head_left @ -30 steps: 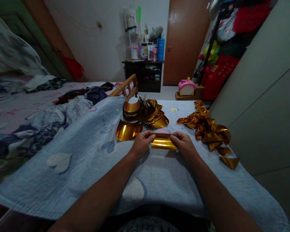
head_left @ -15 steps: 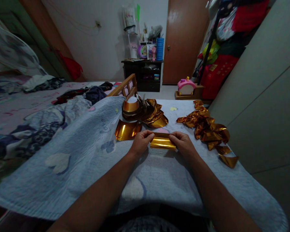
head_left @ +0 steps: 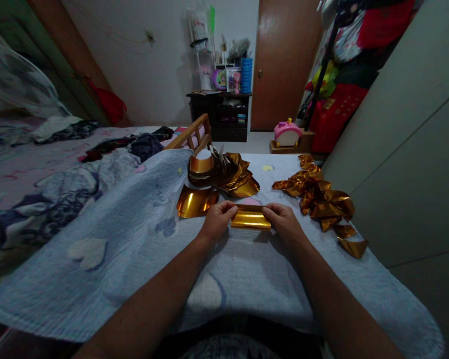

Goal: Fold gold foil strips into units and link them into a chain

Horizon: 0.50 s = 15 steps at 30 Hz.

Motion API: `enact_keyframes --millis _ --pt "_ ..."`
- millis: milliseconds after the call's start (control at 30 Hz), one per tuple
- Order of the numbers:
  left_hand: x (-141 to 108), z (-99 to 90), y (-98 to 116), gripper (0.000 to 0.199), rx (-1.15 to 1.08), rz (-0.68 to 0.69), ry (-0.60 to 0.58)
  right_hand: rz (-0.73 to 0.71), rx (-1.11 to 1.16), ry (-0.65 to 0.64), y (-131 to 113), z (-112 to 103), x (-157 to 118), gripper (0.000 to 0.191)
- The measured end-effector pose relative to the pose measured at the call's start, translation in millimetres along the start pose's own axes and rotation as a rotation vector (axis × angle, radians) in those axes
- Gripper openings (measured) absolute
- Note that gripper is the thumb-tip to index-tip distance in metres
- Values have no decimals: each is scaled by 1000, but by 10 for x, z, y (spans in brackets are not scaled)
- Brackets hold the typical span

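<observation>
A shiny gold foil sheet (head_left: pixel 250 219), its top edge curled over, is stretched level between my two hands. My left hand (head_left: pixel 220 219) pinches its left end between thumb and fingers. At the opposite end, my right hand (head_left: pixel 283 219) pinches it the same way. Just left of my left hand lie a few flat, slightly curved gold sheets (head_left: pixel 194 200). Behind them a fanned stack of gold foil sheets (head_left: pixel 243 182) rests on the blanket. To the right sits a heap of folded gold foil pieces (head_left: pixel 324 197).
A pale blue blanket (head_left: pixel 127 279) with heart shapes lies under everything. Crumpled clothes (head_left: pixel 97 184) cover the bed at left. A wooden rail (head_left: pixel 189 132) stands behind the stack. A pale cabinet panel (head_left: pixel 407 149) borders the right side; a pink toy (head_left: pixel 287 133) sits on a box beyond.
The view has shifted very slightly. Both hands keep the same pinch on the gold foil sheet, with no other visible movement.
</observation>
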<state>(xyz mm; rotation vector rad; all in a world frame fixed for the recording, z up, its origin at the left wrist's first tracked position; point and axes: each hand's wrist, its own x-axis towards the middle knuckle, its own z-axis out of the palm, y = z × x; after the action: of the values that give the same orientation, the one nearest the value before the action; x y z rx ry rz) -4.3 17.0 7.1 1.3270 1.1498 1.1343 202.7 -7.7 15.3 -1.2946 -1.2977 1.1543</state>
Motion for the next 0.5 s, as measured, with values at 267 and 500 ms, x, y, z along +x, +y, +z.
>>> enact_keyframes --millis 267,500 --pt "21 -3 -70 20 233 87 -17 -73 -225 50 105 13 54 29" --pt "-19 47 -50 15 695 128 -42 -134 -623 98 233 30 92 13"
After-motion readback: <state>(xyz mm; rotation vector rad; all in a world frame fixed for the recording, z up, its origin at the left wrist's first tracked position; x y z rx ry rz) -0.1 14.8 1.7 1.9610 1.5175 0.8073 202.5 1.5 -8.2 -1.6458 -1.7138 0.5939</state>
